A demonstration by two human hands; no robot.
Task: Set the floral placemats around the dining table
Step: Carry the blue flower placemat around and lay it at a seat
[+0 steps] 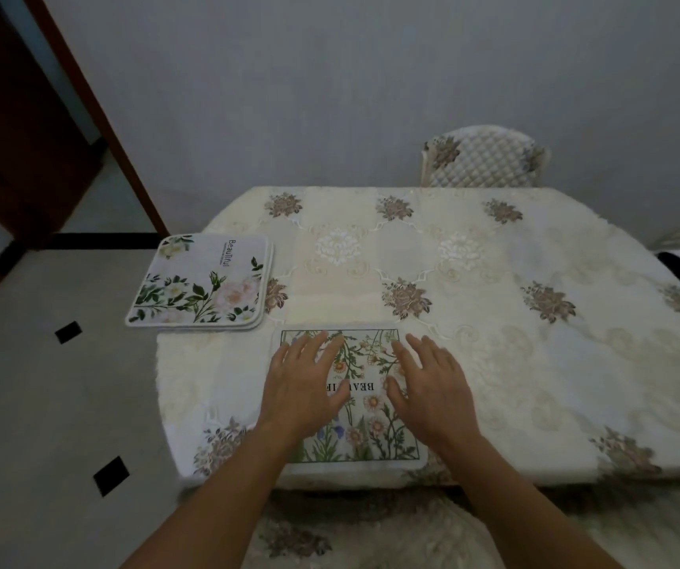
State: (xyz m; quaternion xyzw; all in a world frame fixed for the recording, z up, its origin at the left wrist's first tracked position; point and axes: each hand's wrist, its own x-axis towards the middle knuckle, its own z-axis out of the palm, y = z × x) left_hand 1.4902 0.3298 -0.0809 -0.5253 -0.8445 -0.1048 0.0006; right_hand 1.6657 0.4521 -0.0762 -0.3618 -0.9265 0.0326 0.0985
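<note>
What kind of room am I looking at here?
Probably a home dining room: a table draped in an embroidered floral cloth, a quilted chair pushed in at its far side, and a floral placemat at the near edge, with a stack of more at the left corner.

Bare forearms lead to the bare left hand [304,388] and right hand [432,390].

We see a home dining room, cream embroidered tablecloth [494,363] with brown flower sprays under our left hand [305,384] and right hand [432,388], quilted floral chair cover [486,158] beyond them, plain grey wall [371,76], dark wooden door frame [102,117] and pale diamond-inset floor tiles [43,384] to their left.
</note>
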